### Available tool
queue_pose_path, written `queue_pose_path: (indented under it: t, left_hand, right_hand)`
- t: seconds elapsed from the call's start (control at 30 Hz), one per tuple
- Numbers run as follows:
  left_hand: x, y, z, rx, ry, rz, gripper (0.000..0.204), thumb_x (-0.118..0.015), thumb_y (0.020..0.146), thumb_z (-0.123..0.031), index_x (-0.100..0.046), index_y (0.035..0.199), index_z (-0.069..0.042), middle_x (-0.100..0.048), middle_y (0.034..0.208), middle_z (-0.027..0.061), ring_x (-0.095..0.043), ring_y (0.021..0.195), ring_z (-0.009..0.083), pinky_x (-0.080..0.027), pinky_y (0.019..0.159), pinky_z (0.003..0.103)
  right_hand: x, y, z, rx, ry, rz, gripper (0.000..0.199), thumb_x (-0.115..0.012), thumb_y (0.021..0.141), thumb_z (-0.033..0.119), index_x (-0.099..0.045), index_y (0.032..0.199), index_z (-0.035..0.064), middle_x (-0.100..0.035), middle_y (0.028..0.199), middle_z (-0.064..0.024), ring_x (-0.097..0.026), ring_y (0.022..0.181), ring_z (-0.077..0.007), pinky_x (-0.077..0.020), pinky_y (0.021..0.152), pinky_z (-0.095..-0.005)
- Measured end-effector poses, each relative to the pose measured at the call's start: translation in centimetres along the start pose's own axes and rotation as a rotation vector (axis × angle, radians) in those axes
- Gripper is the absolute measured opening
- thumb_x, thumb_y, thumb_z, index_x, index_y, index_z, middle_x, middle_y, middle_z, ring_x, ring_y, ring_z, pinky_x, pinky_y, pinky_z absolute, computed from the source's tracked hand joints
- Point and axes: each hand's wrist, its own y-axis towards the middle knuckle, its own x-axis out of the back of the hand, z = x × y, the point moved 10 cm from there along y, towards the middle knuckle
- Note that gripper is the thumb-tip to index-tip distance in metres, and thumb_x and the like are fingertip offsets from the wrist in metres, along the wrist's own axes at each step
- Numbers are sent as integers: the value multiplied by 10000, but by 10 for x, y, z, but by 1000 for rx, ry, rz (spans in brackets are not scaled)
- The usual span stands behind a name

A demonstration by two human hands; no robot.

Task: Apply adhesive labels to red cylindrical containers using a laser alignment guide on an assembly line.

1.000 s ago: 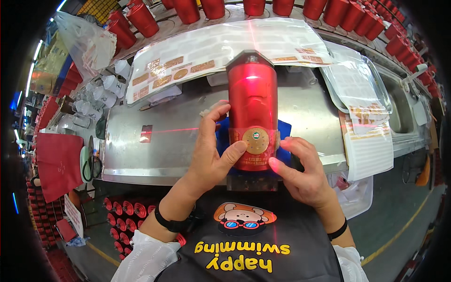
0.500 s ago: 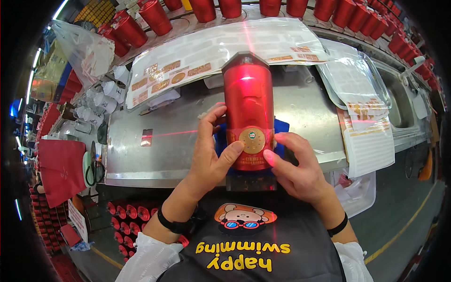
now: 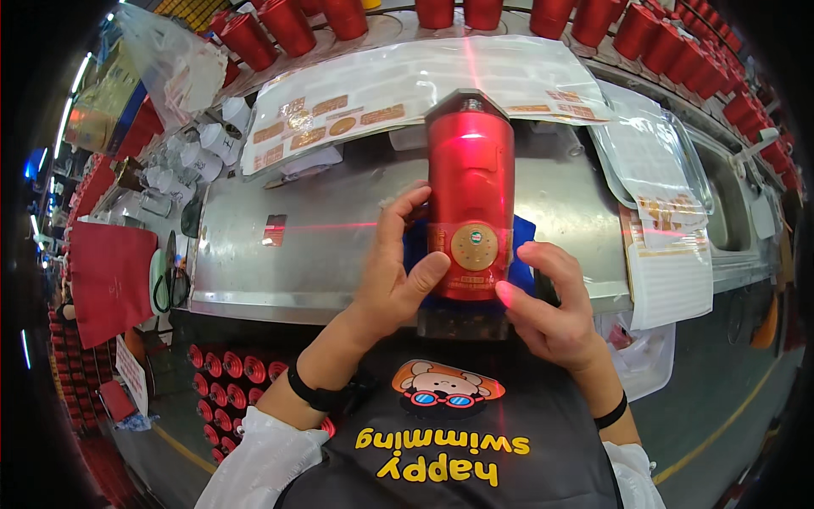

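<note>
A glossy red bottle (image 3: 469, 165) rests lengthwise in front of me, its dark angular end piece away from me and a blue support (image 3: 523, 231) under it. A thin film with a round gold emblem (image 3: 474, 247) lies over its near part. My left hand (image 3: 396, 267) grips the bottle's left side, thumb on the film's left edge, the other fingers partly hidden behind the bottle. At the right side is my right hand (image 3: 549, 299), thumb tip at the bottle's edge, index finger apart from the thumb and just beside the film. Its remaining fingers curl below.
Behind the bottle, a white decal sheet (image 3: 365, 102) spans the metal bench (image 3: 280, 280). More sheets lie on a tray (image 3: 610, 161) at right, beside a sink (image 3: 729, 204). Red bottles (image 3: 343, 19) line the back. Scissors (image 3: 175, 284) and a red cloth (image 3: 110, 280) are left.
The view has shifted slightly. My right index finger has drawn a little away from the bottle's side. My left hand keeps its grip and the bottle stays put.
</note>
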Motion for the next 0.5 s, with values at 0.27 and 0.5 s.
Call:
queue_pose_path:
  t: [0.27, 0.5]
  left_hand:
    - [-3, -5, -4, -56, 155, 39, 883, -673, 868, -465, -236, 1445, 40, -290, 1470, 234, -302, 1377, 326, -232, 1137, 404]
    - [-5, -8, -1, -70, 117, 110, 1009, -682, 824, -532, -163, 1490, 22, -208, 1517, 274, -239, 1415, 385, -176, 1153, 447]
  right_hand:
    - [-8, 4, 2, 23, -11, 31, 454, -732, 681, -20, -686, 1110, 124, -543, 1215, -163, -569, 1084, -360, -479, 888, -424]
    - [-7, 4, 0, 0, 4, 33, 520, -759, 679, 24, -646, 1180, 106, -527, 1239, -178, -544, 1122, -366, -468, 914, -434]
